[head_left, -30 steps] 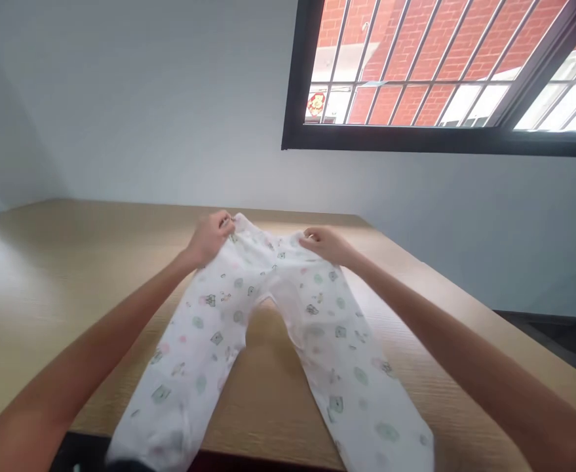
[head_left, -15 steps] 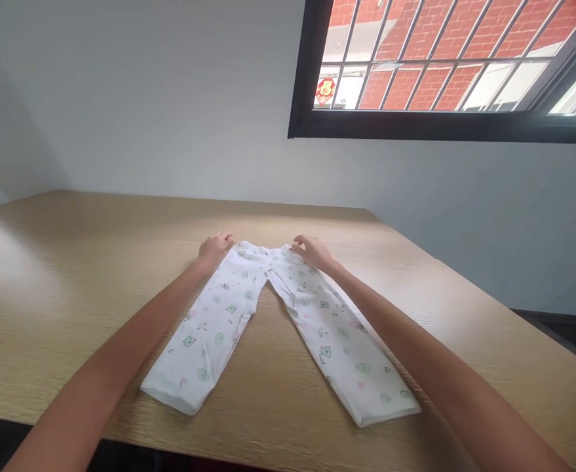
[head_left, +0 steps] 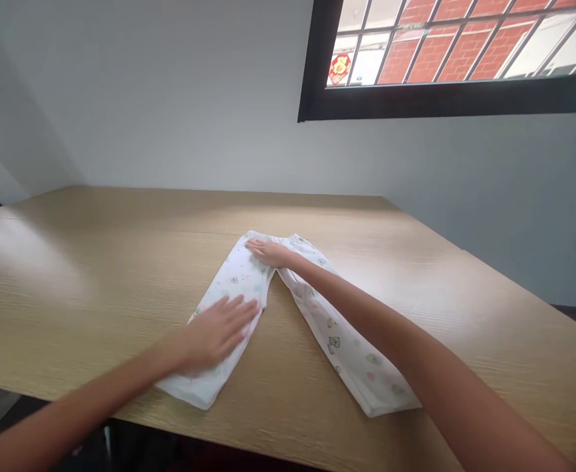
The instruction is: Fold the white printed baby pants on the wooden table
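A pair of white baby trousers (head_left: 236, 272) with small green and pink prints lies flat on the wooden table (head_left: 96, 275), its legs spread in a V towards me. My left hand (head_left: 216, 334) presses flat on the lower part of the left leg, fingers apart, gripping nothing. My right hand (head_left: 268, 254) rests palm down across the waistband area, also holding nothing. Under my right forearm, the right trouser leg (head_left: 339, 347) is partly hidden.
The table's far edge meets a pale grey wall (head_left: 170, 98). Above it is a black-framed barred window (head_left: 415, 101), with a red ornament (head_left: 339, 69) and a brick building beyond. The table's near edge runs below the trouser cuffs.
The trousers went from raised at the waist to lying flat. My left hand has moved from the waistband down onto the left leg, and my right hand has slid towards the waist's middle.
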The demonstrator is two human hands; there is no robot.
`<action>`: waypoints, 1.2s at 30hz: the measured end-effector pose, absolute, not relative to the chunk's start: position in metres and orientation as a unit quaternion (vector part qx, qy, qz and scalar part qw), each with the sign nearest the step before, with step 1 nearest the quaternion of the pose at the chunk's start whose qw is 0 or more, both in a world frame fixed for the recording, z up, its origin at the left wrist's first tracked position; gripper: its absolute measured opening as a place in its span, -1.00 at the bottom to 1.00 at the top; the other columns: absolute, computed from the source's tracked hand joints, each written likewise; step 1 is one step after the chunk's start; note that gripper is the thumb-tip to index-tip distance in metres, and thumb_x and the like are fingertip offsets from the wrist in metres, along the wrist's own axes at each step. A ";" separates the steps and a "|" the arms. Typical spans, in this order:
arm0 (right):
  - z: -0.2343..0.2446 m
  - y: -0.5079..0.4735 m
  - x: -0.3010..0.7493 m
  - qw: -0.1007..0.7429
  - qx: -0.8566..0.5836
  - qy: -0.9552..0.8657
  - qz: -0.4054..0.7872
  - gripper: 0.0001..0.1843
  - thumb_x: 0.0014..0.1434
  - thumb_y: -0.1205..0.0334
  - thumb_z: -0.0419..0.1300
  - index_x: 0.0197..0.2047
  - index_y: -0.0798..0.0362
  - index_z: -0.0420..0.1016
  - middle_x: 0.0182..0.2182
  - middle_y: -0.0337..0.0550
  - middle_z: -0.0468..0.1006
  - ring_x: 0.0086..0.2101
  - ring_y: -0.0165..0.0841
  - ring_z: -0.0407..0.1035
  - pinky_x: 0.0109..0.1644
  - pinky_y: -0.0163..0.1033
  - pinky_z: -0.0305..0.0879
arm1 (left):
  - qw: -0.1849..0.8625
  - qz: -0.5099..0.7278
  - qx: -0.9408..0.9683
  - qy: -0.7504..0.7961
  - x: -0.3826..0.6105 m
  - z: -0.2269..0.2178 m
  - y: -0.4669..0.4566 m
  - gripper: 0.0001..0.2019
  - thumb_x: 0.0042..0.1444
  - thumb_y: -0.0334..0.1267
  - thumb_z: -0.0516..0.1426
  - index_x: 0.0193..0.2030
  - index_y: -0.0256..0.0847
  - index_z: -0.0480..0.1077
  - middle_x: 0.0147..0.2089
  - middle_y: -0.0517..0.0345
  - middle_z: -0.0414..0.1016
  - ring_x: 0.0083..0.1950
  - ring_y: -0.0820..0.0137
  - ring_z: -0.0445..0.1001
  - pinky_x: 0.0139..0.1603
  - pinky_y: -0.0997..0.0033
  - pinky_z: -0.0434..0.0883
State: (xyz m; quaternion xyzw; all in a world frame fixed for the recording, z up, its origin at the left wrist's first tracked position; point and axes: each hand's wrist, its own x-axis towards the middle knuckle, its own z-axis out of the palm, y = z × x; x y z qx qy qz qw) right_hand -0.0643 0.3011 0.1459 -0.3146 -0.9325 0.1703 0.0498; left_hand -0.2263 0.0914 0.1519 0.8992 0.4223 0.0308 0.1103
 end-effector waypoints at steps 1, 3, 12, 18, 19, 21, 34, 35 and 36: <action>0.145 0.306 -0.067 0.050 -0.317 -0.930 0.177 -0.46 0.27 0.19 -0.29 0.28 0.18 -0.04 0.24 -0.16 -0.10 0.22 -0.31 -0.21 0.29 -0.13 -0.26 | 0.126 0.023 0.896 0.425 -0.228 0.155 0.065 -0.52 0.29 -0.18 -0.24 0.32 -0.06 -0.29 0.35 0.26 -0.23 0.35 0.32 -0.24 0.33 0.18 -0.19; 0.147 0.308 -0.070 0.052 -0.319 -0.927 0.192 -0.46 0.25 0.22 -0.24 0.27 0.22 -0.03 0.24 -0.12 -0.10 0.23 -0.29 -0.22 0.30 -0.12 -0.28 | 0.157 0.004 0.875 0.458 -0.232 0.164 0.023 -0.50 0.29 -0.17 -0.22 0.31 0.04 -0.34 0.35 0.33 -0.27 0.35 0.33 -0.23 0.32 0.21 -0.12; 0.182 0.279 0.014 0.177 -0.346 -0.874 0.292 -0.49 0.26 -0.06 -0.27 0.12 -0.12 0.27 0.13 -0.32 0.20 0.12 -0.28 0.08 0.21 -0.16 -0.01 | 0.146 0.104 0.885 0.429 -0.167 0.194 0.100 -0.60 0.27 -0.20 -0.21 0.23 -0.15 0.07 0.27 0.22 0.09 0.28 0.40 0.04 0.28 0.33 0.04; 0.161 0.286 0.093 0.178 -0.444 -0.838 0.264 -0.51 0.26 0.04 -0.30 0.12 -0.18 0.27 0.24 -0.45 -0.11 0.23 -0.27 -0.27 0.28 -0.06 -0.29 | 0.107 0.087 0.892 0.431 -0.065 0.181 0.221 -0.55 0.26 -0.27 -0.27 0.16 -0.56 0.08 0.22 -0.30 0.10 0.26 0.13 0.04 0.22 0.16 0.05; 0.156 0.289 0.097 0.151 -0.452 -0.843 0.249 -0.51 0.26 0.04 -0.31 0.13 -0.20 0.25 0.24 -0.46 -0.13 0.24 -0.25 -0.28 0.28 -0.04 -0.29 | 0.110 0.084 0.891 0.433 -0.057 0.179 0.222 -0.52 0.26 -0.26 -0.30 0.17 -0.60 0.05 0.22 -0.34 0.09 0.27 0.09 0.02 0.22 0.12 0.04; 0.148 0.294 0.097 0.114 -0.459 -0.854 0.217 -0.52 0.25 0.00 -0.28 0.15 -0.24 0.22 0.23 -0.46 -0.09 0.23 -0.19 -0.25 0.27 0.01 -0.28 | 0.122 0.064 0.895 0.424 -0.047 0.173 0.201 -0.48 0.26 -0.19 -0.32 0.20 -0.56 0.01 0.25 -0.32 0.04 0.28 0.07 -0.03 0.23 0.05 0.00; 0.146 0.299 0.085 0.163 -0.475 -0.839 0.212 -0.52 0.24 0.02 -0.24 0.12 -0.18 0.28 0.15 -0.39 0.16 0.17 -0.14 -0.08 0.24 0.03 -0.23 | -0.005 0.200 0.897 0.395 0.000 0.128 0.023 -0.41 -0.01 0.32 -0.15 0.17 0.27 0.07 -0.08 -0.02 0.37 -0.03 -0.01 0.34 -0.04 -0.20 0.19; 0.147 0.299 0.086 0.183 -0.458 -0.840 0.227 -0.53 0.23 0.08 -0.22 0.06 -0.12 0.35 0.12 -0.34 0.21 0.15 -0.18 -0.04 0.24 -0.02 -0.19 | 0.005 0.195 0.891 0.409 0.005 0.131 0.026 -0.45 0.00 0.31 -0.14 0.12 0.27 0.14 -0.12 -0.03 0.38 -0.07 0.00 0.36 -0.08 -0.21 0.21; 0.147 0.300 0.088 0.204 -0.441 -0.839 0.246 -0.55 0.21 0.13 -0.20 -0.01 -0.06 0.42 0.09 -0.30 0.27 0.13 -0.23 0.02 0.23 -0.07 -0.15 | 0.014 0.184 0.889 0.420 0.010 0.134 0.027 -0.48 0.02 0.28 -0.13 0.07 0.20 0.23 -0.14 -0.07 0.38 -0.09 -0.01 0.36 -0.11 -0.22 0.21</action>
